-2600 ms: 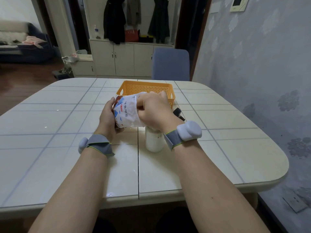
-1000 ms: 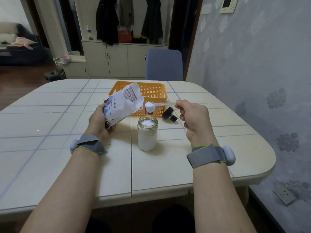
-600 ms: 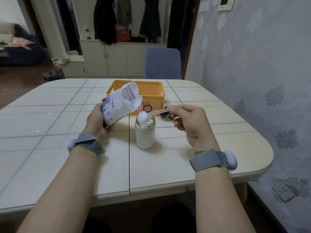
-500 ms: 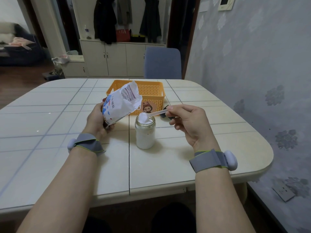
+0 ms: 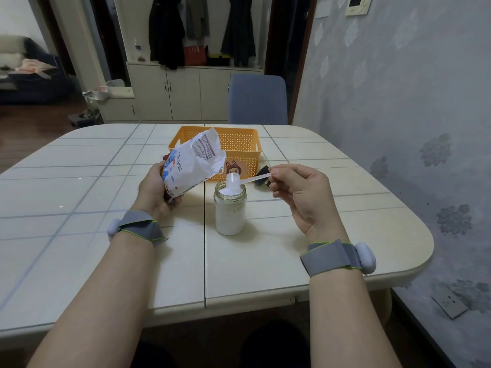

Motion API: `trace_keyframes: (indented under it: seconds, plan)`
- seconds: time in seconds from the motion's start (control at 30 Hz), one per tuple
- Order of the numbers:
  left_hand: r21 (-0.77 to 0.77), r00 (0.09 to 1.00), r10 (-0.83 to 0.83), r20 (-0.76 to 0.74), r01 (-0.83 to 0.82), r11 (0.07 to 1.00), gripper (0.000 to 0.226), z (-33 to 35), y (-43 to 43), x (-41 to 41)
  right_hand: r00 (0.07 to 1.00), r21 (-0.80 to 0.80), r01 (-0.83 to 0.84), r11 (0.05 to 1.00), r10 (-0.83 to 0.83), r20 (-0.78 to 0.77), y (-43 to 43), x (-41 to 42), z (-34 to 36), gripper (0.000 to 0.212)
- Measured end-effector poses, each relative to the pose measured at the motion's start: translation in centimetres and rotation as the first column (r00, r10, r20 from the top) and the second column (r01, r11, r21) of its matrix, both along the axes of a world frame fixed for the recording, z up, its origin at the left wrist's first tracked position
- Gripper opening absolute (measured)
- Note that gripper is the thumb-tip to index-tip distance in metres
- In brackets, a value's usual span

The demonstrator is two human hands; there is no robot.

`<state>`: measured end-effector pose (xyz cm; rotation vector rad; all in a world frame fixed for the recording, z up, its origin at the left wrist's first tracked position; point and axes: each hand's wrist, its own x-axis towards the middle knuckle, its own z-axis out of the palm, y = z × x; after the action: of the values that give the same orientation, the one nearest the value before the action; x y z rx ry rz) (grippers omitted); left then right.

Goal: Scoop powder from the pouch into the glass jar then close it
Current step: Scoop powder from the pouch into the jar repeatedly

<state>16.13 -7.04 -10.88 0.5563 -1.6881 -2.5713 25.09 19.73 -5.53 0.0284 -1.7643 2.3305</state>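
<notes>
Jar (image 5: 230, 209) stands between both hands, under the scoop (image 5: 233, 180)

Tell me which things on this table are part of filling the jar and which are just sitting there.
In use:
pouch, in left hand
scoop, in right hand
glass jar
black lid, lying behind the right hand

Just lying about:
orange basket
blue chair
</notes>
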Motion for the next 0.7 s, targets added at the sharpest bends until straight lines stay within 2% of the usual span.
trace_keyframes:
  seconds: [0.5,0.7]
  plan:
    - [-0.001,1.0,0.018,-0.007,-0.018,1.0,0.025,-0.1,-0.1,-0.1,0.999,0.006,0.032,0.999,-0.032,-0.042,-0.6,0.0,-0.1,0.012]
    - [-0.001,1.0,0.015,-0.005,-0.015,1.0,0.026,-0.1,0.0,-0.1,0.996,-0.067,0.047,0.997,-0.052,-0.073,-0.4,0.0,0.9,0.011]
